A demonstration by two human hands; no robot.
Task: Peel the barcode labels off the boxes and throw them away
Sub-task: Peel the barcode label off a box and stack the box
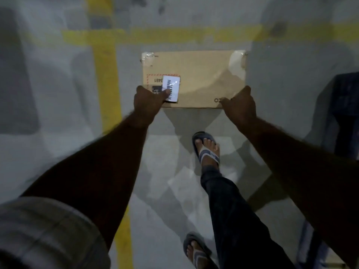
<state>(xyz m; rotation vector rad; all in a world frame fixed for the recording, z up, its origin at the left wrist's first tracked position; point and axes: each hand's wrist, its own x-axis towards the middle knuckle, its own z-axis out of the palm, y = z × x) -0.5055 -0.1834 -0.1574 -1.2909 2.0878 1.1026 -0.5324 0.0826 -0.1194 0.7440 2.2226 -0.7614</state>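
Note:
A flat brown cardboard box is held out in front of me above the grey floor, both hands on its near edge. My left hand grips the near left corner, its thumb pressing on a white barcode label stuck to the box top. My right hand grips the near right corner, fingers curled over the edge. Clear tape shines at the two far corners of the box. A red dashed frame with printed digits shows beside the label.
Yellow floor lines run along the left and across the back. A dark blue crate stands at the right. My feet in grey sandals are on the floor below the box. A dark shape lies at far left.

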